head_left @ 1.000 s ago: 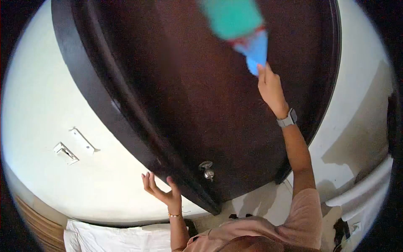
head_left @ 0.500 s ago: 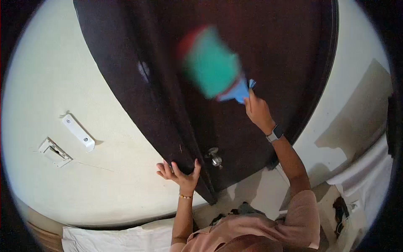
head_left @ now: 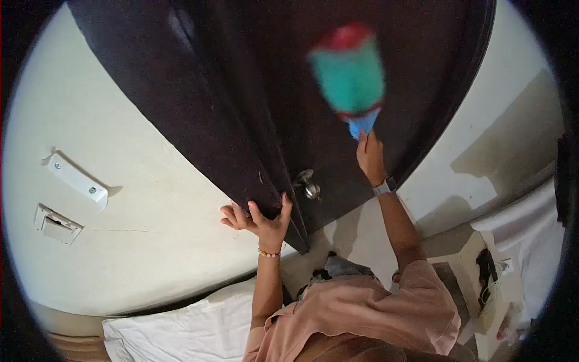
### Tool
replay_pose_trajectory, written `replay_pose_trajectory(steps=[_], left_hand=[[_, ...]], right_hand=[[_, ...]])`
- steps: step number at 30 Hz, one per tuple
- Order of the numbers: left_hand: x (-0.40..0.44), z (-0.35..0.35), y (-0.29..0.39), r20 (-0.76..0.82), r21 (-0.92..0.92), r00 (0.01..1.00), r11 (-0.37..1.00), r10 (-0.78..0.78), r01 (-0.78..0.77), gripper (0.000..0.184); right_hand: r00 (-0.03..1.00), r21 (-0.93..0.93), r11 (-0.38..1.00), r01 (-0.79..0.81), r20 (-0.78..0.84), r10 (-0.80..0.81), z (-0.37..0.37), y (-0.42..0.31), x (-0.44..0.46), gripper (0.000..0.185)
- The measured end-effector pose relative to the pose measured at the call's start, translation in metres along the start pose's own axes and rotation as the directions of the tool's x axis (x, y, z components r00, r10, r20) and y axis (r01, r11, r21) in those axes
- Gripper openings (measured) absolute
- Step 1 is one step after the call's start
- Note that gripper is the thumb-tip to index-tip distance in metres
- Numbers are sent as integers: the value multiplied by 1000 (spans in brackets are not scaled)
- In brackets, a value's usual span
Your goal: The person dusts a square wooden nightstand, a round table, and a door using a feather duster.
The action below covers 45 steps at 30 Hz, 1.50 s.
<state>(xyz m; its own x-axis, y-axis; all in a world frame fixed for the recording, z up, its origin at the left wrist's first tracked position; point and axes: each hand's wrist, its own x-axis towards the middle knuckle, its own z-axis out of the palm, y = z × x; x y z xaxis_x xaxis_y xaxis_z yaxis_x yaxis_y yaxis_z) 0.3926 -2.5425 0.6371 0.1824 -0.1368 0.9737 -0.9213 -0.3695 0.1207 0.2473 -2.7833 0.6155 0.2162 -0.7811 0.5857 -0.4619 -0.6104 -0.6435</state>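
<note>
Up against the dark brown door [head_left: 416, 90], my right hand [head_left: 370, 158] is closed round the blue handle end of a duster [head_left: 350, 75]. The duster's broad head is green with a red tip, pointing upward and smeared by motion. Lower down, my left hand [head_left: 265, 224] grips the edge of the dark wooden door frame [head_left: 205, 133], thumb on one side and fingers curled round the other. A round metal doorknob [head_left: 311, 190] sits just right of my left thumb.
On the pale wall at left are a white bracket [head_left: 77, 181] and a light switch [head_left: 58, 224]. White bedding [head_left: 187, 326] lies below at left. At lower right, dark cables [head_left: 484, 274] rest on a pale surface beside white cloth [head_left: 531, 235].
The duster has swung from leaning left to nearly upright, moving right across the door. My left hand stays on the frame edge. The whole view has shifted slightly.
</note>
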Motion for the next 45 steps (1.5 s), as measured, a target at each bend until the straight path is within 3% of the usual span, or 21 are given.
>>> replay_pose_trajectory(steps=[3, 6, 9, 12, 15, 17, 18, 21, 24, 26, 28, 31, 34, 39, 41, 43, 44, 45], left_hand=[[0, 1, -1, -1, -2, 1000, 1000, 9, -9, 91], [-1, 1, 0, 5, -9, 1000, 1000, 4, -4, 90], [-3, 3, -2, 1, -36, 1000, 999, -30, 30, 88], [-5, 3, -2, 1, -65, 999, 997, -45, 45, 87], [-4, 3, -3, -1, -81, 999, 996, -41, 41, 87], [-4, 3, -3, 1, -87, 999, 995, -44, 44, 87], [-4, 2, -3, 6, -92, 999, 995, -48, 48, 87], [-5, 2, -2, 13, -98, 999, 994, -52, 53, 87], [-3, 2, -1, 13, -93, 999, 995, -45, 46, 86], [-3, 2, -1, 5, -85, 999, 995, -42, 42, 86], [-4, 3, -2, -4, -79, 999, 996, -36, 36, 86], [-4, 2, -1, -7, -82, 999, 996, -43, 42, 86], [-1, 1, -1, -6, -50, 1000, 999, -2, 2, 88], [0, 0, 0, -3, -65, 1000, 998, -15, 15, 88], [0, -4, 4, 17, -72, 999, 997, -33, 34, 86], [7, -18, 20, 82, -122, 980, 974, -183, 192, 76], [6, -25, 30, 113, -174, 954, 940, -276, 292, 71], [0, -26, 42, 13, -292, 955, 912, -296, 287, 64]], right_hand=[[993, 77, 992, 100, 54, -104, 10, 3, -27, 27], [979, -77, 978, 196, 70, -191, 3, 10, -37, 23], [987, 135, 983, -121, 121, 105, -1, 11, -39, 22], [980, -6, 999, -47, 191, 47, 14, 37, -55, 23], [948, -235, 954, 188, 297, -114, 13, 74, -65, 29], [970, -165, 978, 128, 228, -88, 19, 95, -70, 32], [978, -127, 987, 98, 194, -72, 19, 96, -71, 33], [793, -301, 938, -170, 523, 311, 16, 97, -68, 43], [904, -360, 931, 64, 416, 98, 15, 120, -79, 45], [929, -239, 969, -66, 339, 147, 23, 134, -83, 38], [927, -265, 963, -48, 347, 142, 20, 124, -83, 37], [880, -469, 869, 160, 466, 89, 13, 120, -84, 43], [857, -500, 835, 232, 511, 68, 21, 144, -87, 46], [916, -342, 904, 257, 385, -114, 21, 126, -104, 47], [937, -26, 983, 184, 305, -167, 20, 116, -120, 48], [872, 41, 999, -1, 489, -19, 10, 89, -130, 56], [887, 73, 997, 15, 460, -47, 23, 101, -148, 52], [853, 152, 983, -104, 523, 9, 22, 98, -146, 48]])
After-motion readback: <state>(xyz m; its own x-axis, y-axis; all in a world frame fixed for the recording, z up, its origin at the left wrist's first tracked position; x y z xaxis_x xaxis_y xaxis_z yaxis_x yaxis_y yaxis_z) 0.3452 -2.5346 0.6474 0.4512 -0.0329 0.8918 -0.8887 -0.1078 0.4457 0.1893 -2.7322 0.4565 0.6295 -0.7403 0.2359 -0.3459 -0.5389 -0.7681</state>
